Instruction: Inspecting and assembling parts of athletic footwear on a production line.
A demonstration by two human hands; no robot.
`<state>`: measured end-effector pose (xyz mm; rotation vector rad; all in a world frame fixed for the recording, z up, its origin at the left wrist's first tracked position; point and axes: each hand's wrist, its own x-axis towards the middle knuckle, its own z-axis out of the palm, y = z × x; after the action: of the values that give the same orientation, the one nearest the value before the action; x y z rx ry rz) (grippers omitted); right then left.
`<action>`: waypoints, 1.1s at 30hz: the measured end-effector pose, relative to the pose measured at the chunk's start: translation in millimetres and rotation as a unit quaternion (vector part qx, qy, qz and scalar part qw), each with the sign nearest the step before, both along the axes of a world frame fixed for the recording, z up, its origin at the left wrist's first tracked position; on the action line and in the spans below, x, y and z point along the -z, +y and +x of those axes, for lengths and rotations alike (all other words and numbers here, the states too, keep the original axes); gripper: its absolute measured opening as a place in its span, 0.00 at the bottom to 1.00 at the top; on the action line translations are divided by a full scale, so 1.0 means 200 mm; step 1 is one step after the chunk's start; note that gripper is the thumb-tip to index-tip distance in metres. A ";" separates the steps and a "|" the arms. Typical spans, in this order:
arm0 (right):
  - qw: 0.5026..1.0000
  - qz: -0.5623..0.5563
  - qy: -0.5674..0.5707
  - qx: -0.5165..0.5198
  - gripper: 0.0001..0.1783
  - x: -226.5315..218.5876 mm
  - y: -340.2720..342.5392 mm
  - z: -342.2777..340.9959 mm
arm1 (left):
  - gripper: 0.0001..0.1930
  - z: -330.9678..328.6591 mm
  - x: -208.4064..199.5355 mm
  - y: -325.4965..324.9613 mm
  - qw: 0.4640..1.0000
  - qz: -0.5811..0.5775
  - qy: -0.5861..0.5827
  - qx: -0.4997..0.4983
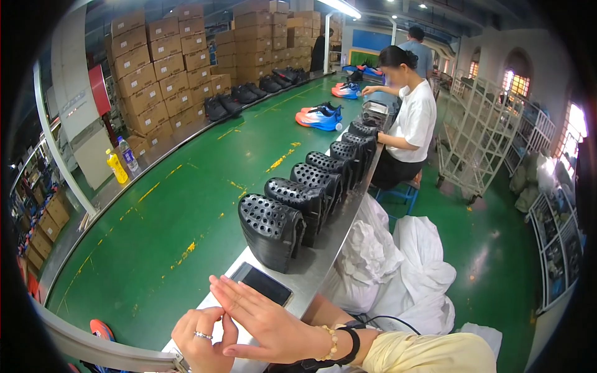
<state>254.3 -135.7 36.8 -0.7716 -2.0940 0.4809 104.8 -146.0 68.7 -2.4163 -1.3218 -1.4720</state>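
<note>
Near the bottom of the head view my two hands meet above the bench's near end. My left hand [202, 339], with a silver ring, is closed, its thumb and fingertips pinched together beside my right palm. Whether anything small is between them is hidden. My right hand [273, 326] is open, its fingers stretched out flat and close together; a beaded bracelet and a black band circle that wrist. Just beyond its fingers lies a dark-screened phone [261, 283]. Behind the phone stands a row of several black, rounded pieces with round holes [270, 227], upright along the metal ledge.
A green conveyor belt [180, 205] runs beside the ledge, carrying blue and orange sneakers [320, 117]. Black shoes [221, 107], bottles [116, 166] and stacked cartons [140, 81] line its far side. A seated co-worker [410, 115], white sacks [423, 273] and wire carts [479, 137] are to the right.
</note>
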 end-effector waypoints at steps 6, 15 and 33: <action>1.000 -0.006 -0.007 -0.020 0.49 0.00 0.01 0.00 | 0.08 -0.01 0.00 0.00 1.000 0.002 0.015 -0.009; 1.000 -0.002 0.009 -0.025 0.48 0.01 0.01 0.00 | 0.08 -0.02 0.00 0.02 0.999 -0.013 -0.039 -0.002; 0.998 -0.030 0.025 -0.047 0.49 0.03 0.02 0.03 | 0.09 0.00 0.00 0.03 0.998 -0.024 -0.042 0.034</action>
<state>260.0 -130.9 31.1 -0.6915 -2.0841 0.6107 103.9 -139.6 69.0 -2.4794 -1.3178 -1.5947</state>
